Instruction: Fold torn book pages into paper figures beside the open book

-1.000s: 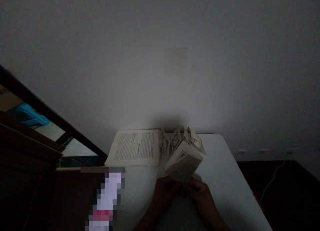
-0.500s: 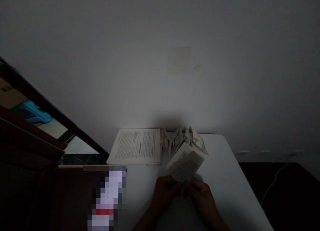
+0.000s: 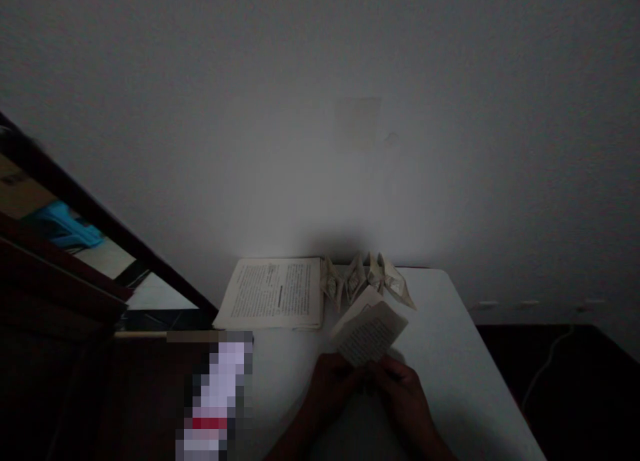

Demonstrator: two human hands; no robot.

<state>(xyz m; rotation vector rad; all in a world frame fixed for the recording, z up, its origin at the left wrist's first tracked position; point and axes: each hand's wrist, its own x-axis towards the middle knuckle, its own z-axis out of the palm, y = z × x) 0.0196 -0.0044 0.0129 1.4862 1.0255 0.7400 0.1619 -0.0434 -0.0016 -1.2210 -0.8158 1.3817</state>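
Note:
Both my hands pinch the near edge of a folded printed page (image 3: 369, 330) over the white table (image 3: 450, 354). My left hand (image 3: 331, 384) grips its left corner and my right hand (image 3: 404, 389) its right corner. The page is bent over on itself, with the upper flap leaning toward me. Behind it, against the wall, stand several folded paper figures (image 3: 367, 279). An open book (image 3: 274, 292) of printed text lies to their left at the table's back edge.
A dark wooden piece of furniture with a mirror (image 3: 100, 261) stands to the left of the table. A blurred-out patch (image 3: 215, 394) covers something at the table's left edge. A cable (image 3: 545, 361) runs along the dark floor on the right.
The upper flap of the page has come down lower toward my hands. My hands stay in nearly the same place.

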